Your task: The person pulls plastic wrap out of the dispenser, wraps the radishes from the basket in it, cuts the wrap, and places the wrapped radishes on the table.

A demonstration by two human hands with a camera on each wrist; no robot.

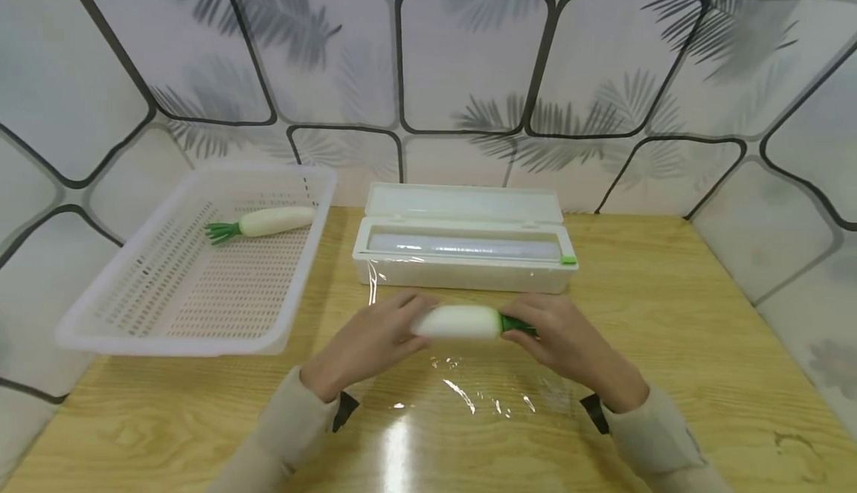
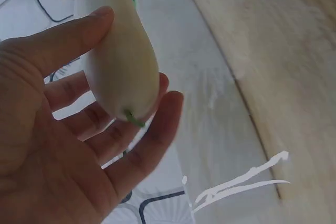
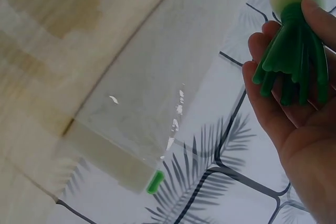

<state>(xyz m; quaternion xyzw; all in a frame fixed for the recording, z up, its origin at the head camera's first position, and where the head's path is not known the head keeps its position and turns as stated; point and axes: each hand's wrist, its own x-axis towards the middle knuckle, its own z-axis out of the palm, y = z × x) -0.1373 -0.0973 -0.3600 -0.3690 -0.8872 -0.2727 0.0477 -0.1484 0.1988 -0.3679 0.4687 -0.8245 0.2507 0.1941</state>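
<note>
Both hands hold a white radish (image 1: 460, 322) level above the table, just in front of the film box. My left hand (image 1: 376, 335) grips the rounded tip end, with the thumb on one side and fingers round the other; in the left wrist view a small green root (image 2: 134, 118) shows there. The right hand (image 1: 561, 338) pinches the leafy end, and its thumb lies by the base of the green leaves (image 3: 294, 59) in the right wrist view. Below the radish, clear cling film (image 1: 469, 396) with shiny creases stretches from the box over the wood.
Behind the hands stands a white cling film box (image 1: 462, 276), lid raised, with a film roll (image 1: 462, 245) inside and a green slider (image 1: 568, 260) at its right end. To the left, a white plastic basket (image 1: 181, 345) contains another white radish (image 1: 277, 221). A patterned backdrop (image 1: 469, 62) rises behind.
</note>
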